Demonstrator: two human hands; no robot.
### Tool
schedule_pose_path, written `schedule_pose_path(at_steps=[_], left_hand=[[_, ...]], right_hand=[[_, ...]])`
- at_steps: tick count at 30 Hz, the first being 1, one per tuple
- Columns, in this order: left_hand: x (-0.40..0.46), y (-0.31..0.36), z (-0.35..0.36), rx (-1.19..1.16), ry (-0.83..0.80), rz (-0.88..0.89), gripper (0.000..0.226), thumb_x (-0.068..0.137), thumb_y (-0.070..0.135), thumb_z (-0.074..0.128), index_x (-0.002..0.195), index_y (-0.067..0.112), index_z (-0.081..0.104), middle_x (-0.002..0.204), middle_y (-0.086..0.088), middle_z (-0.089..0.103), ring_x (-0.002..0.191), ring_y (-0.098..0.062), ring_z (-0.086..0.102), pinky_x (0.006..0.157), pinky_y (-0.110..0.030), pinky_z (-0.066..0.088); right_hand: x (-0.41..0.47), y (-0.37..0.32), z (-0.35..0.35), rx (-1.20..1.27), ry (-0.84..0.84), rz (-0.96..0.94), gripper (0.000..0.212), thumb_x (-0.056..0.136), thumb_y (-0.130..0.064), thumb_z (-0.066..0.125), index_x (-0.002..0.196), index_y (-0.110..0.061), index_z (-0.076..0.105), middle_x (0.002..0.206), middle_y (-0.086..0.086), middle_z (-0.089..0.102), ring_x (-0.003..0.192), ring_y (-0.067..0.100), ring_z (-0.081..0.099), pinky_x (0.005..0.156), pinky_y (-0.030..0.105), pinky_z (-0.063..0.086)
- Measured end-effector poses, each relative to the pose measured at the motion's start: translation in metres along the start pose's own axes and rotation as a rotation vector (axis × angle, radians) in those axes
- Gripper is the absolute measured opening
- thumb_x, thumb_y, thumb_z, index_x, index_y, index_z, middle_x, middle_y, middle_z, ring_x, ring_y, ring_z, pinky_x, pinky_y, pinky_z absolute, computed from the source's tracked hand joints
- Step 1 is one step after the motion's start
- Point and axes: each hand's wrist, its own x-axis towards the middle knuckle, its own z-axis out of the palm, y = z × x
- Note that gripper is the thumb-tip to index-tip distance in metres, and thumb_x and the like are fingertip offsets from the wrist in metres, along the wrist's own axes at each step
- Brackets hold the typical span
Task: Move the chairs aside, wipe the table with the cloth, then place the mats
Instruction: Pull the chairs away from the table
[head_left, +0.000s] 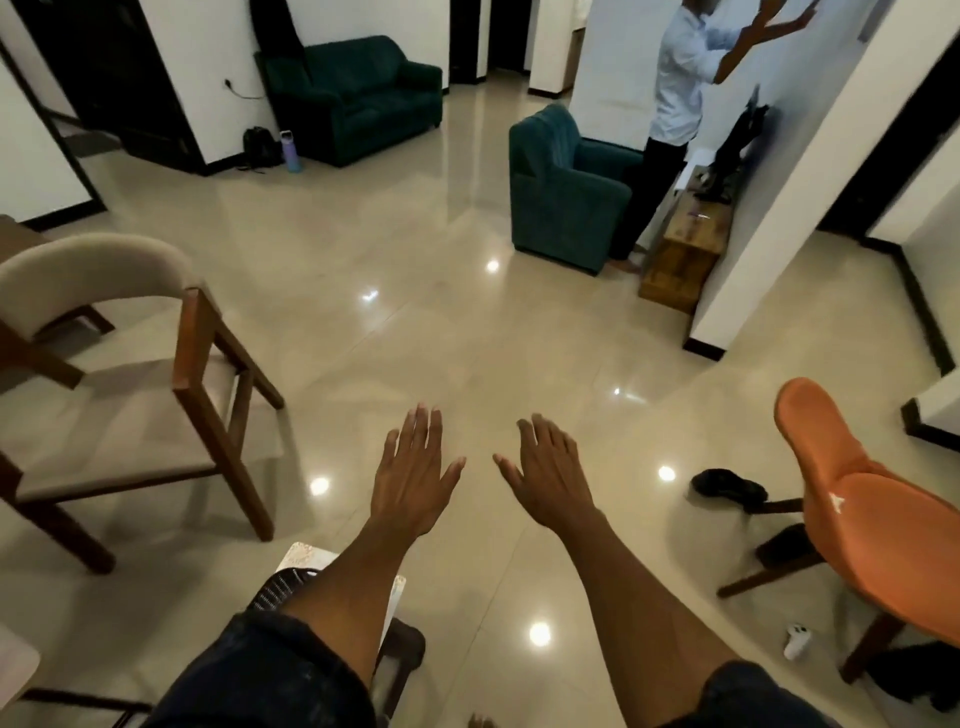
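Left hand (413, 470), right hand (553, 475) empty, between chairs (156, 415)

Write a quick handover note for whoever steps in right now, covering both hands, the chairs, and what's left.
Left hand: open, fingers spread, holding nothing, over bare floor.
Right hand: open, holding nothing as well.
Wooden chair: on the floor to the left, untouched.
Orange chair: on the floor to the right, untouched.
No cloth in view. A pale flat piece under the left forearm may be a mat; cannot tell. Only a brown corner at the far left could be the table.
Done: cannot tell whether these chairs are already moved aside.
Left: wiping the table, placing the mats.
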Motion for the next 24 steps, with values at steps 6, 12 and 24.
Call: schedule_pose_path(at_steps=[6, 12, 24], left_hand=[[0.039, -0.001, 0.012, 0.024, -0.022, -0.088, 0.082, 0.106, 0.061, 0.022, 0.164, 0.004, 0.033, 0.169, -0.019, 0.035, 0.157, -0.032, 0.036, 0.124, -0.048, 0.035], [0.085, -0.020, 0.031, 0.042, -0.056, -0.168, 0.082, 0.107, 0.060, 0.022, 0.166, 0.005, 0.029, 0.171, -0.017, 0.032, 0.159, -0.031, 0.032, 0.126, -0.048, 0.031], [0.214, -0.052, 0.083, -0.047, -0.130, -0.341, 0.084, 0.106, 0.064, 0.008, 0.169, 0.008, 0.013, 0.175, -0.013, 0.009, 0.164, -0.028, 0.013, 0.128, -0.044, 0.007]], right_hand=[[0.056, 0.020, 0.006, 0.012, -0.043, -0.086, 0.082, 0.103, -0.067, 0.014, 0.154, -0.009, 0.041, 0.163, 0.018, 0.040, 0.152, 0.035, 0.037, 0.122, 0.046, 0.031], [0.116, 0.024, 0.024, 0.037, -0.095, -0.182, 0.083, 0.103, -0.066, 0.013, 0.154, -0.008, 0.041, 0.162, 0.017, 0.040, 0.152, 0.035, 0.037, 0.122, 0.046, 0.031], [0.284, 0.034, 0.055, 0.037, -0.229, -0.265, 0.121, 0.084, -0.082, -0.025, 0.165, -0.005, 0.022, 0.173, 0.016, 0.023, 0.161, 0.031, 0.021, 0.129, 0.043, 0.019]])
